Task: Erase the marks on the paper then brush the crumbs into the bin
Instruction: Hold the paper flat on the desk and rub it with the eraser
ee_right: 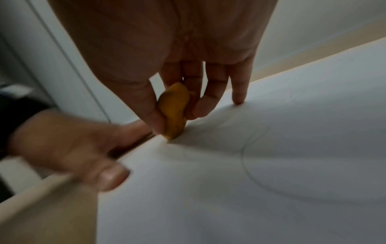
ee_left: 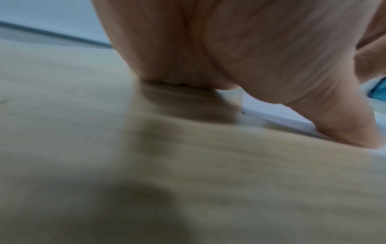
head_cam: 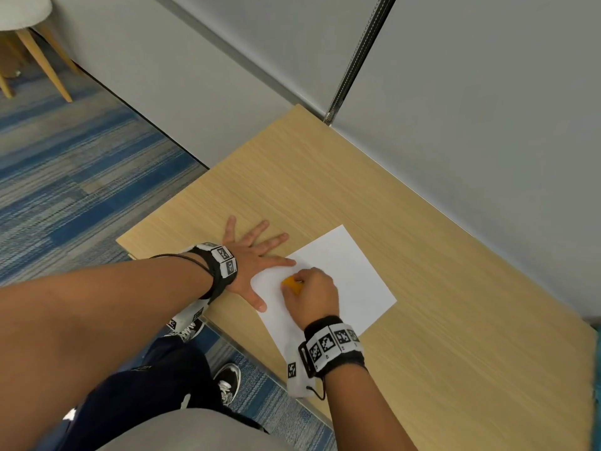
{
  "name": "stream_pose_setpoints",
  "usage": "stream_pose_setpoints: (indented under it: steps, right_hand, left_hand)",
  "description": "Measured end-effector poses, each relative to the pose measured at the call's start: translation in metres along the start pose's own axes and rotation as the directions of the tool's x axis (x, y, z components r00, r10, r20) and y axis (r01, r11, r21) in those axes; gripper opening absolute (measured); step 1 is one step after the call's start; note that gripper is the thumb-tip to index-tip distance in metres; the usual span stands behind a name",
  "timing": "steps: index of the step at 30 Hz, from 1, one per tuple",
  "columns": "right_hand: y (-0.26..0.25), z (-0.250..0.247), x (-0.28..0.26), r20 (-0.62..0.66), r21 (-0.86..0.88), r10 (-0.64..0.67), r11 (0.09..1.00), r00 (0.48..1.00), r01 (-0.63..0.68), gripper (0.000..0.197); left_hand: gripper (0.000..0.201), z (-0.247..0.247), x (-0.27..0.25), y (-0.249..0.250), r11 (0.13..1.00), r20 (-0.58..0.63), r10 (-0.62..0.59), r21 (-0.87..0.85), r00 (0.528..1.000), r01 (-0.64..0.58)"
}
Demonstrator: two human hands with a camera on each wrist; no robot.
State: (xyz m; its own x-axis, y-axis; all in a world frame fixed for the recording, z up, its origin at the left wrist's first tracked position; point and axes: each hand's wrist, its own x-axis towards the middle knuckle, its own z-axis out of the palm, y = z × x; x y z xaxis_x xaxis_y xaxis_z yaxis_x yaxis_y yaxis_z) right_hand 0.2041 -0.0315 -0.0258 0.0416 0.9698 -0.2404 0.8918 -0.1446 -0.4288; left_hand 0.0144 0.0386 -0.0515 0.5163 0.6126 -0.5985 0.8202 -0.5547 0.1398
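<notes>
A white sheet of paper point(head_cam: 344, 278) lies on the light wooden table point(head_cam: 325, 196), near its front edge. My right hand point(head_cam: 309, 288) pinches a yellow-orange eraser point(head_cam: 292, 284) between thumb and fingers, its lower end touching the paper point(ee_right: 229, 189) near the left edge. In the right wrist view the eraser point(ee_right: 173, 112) stands upright, and faint curved pencil lines point(ee_right: 248, 170) show on the sheet. My left hand point(head_cam: 257, 252) lies flat with fingers spread, its index finger and thumb on the paper's left edge. The left wrist view shows that palm point(ee_left: 229, 49) on the table.
Grey partition walls point(head_cam: 471, 109) border the table's far side. Blue patterned carpet point(head_cam: 65, 190) lies to the left, with a wooden-legged chair point(head_cam: 32, 50) far off. A teal object point(head_cam: 596, 369) shows at the table's right edge. My legs and shoes are below the front edge.
</notes>
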Motion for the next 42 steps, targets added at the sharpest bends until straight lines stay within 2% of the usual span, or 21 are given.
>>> stream_pose_setpoints:
  steps: [4, 7, 13, 17, 19, 21, 23, 24, 25, 27, 29, 33, 35, 37, 38, 40, 42]
  right_hand:
    - [0.0, 0.005, -0.007, 0.058, 0.007, -0.077, 0.997, 0.995, 0.077, 0.035]
    - [0.005, 0.003, -0.005, 0.079, 0.039, -0.099, 0.995, 0.992, 0.096, 0.035]
    - [0.005, 0.0, -0.005, -0.052, 0.073, -0.001, 0.997, 0.999, 0.005, 0.029]
    - [-0.003, 0.01, -0.021, 0.064, 0.026, -0.185, 0.983, 0.981, 0.184, 0.029]
    - [0.0, 0.006, -0.021, 0.129, -0.007, -0.214, 0.976, 0.968, 0.217, 0.033]
    - [0.008, 0.0, -0.01, 0.099, -0.01, -0.152, 0.988, 0.984, 0.153, 0.035]
    - [0.011, -0.006, -0.002, -0.008, -0.002, -0.055, 0.998, 0.998, 0.055, 0.033]
    - [0.009, -0.004, -0.003, -0.039, -0.004, -0.047, 0.999, 0.998, 0.047, 0.032]
    - [0.004, -0.001, -0.008, -0.033, -0.025, -0.085, 0.996, 0.996, 0.084, 0.031]
    - [-0.006, 0.008, -0.025, 0.067, -0.076, -0.217, 0.972, 0.974, 0.222, 0.031]
    - [-0.005, 0.005, -0.032, 0.134, -0.086, -0.258, 0.959, 0.957, 0.27, 0.034]
    - [0.013, -0.011, -0.006, -0.026, -0.048, -0.03, 0.998, 0.999, 0.029, 0.031]
    - [0.007, -0.006, -0.011, -0.02, -0.073, -0.109, 0.992, 0.994, 0.107, 0.029]
    - [-0.003, 0.002, -0.028, 0.09, -0.109, -0.232, 0.964, 0.968, 0.241, 0.03]
    - [-0.001, 0.002, -0.03, 0.122, -0.114, -0.247, 0.959, 0.961, 0.261, 0.032]
    - [0.009, -0.005, -0.018, 0.099, -0.102, -0.147, 0.982, 0.984, 0.157, 0.036]
    - [0.016, -0.009, -0.008, -0.003, -0.047, -0.018, 0.999, 1.0, 0.018, 0.032]
  left_hand:
    - [0.142, -0.015, 0.011, 0.006, 0.99, 0.045, 0.107, 0.088, 0.993, -0.11]
    - [0.146, -0.016, 0.016, 0.009, 0.988, 0.048, 0.123, 0.091, 0.991, -0.127]
    - [0.151, -0.014, 0.017, 0.009, 0.985, 0.048, 0.122, 0.113, 0.991, -0.127]
    - [0.15, -0.014, 0.017, 0.009, 0.985, 0.039, 0.128, 0.11, 0.991, -0.132]
    - [0.151, -0.013, 0.017, 0.009, 0.985, 0.04, 0.132, 0.109, 0.991, -0.135]
    - [0.152, -0.013, 0.018, 0.009, 0.985, 0.037, 0.129, 0.109, 0.991, -0.133]
    - [0.153, -0.014, 0.018, 0.011, 0.987, 0.047, 0.119, 0.102, 0.992, -0.123]
    - [0.153, -0.014, 0.018, 0.011, 0.988, 0.049, 0.116, 0.1, 0.992, -0.12]
    - [0.152, -0.014, 0.018, 0.011, 0.987, 0.051, 0.117, 0.103, 0.992, -0.122]
    - [0.151, -0.014, 0.017, 0.01, 0.987, 0.048, 0.118, 0.101, 0.992, -0.122]
    - [0.151, -0.013, 0.017, 0.01, 0.988, 0.038, 0.117, 0.101, 0.992, -0.12]
    - [0.152, -0.012, 0.019, 0.011, 0.989, 0.032, 0.117, 0.092, 0.993, -0.12]
    - [0.152, -0.012, 0.017, 0.01, 0.988, 0.027, 0.115, 0.102, 0.993, -0.117]
    - [0.151, -0.012, 0.018, 0.009, 0.987, 0.023, 0.12, 0.108, 0.993, -0.122]
    - [0.151, -0.011, 0.018, 0.009, 0.987, 0.023, 0.121, 0.107, 0.992, -0.123]
    - [0.152, -0.012, 0.019, 0.01, 0.988, 0.029, 0.113, 0.102, 0.993, -0.116]
    - [0.152, -0.013, 0.018, 0.011, 0.99, 0.034, 0.108, 0.093, 0.994, -0.11]
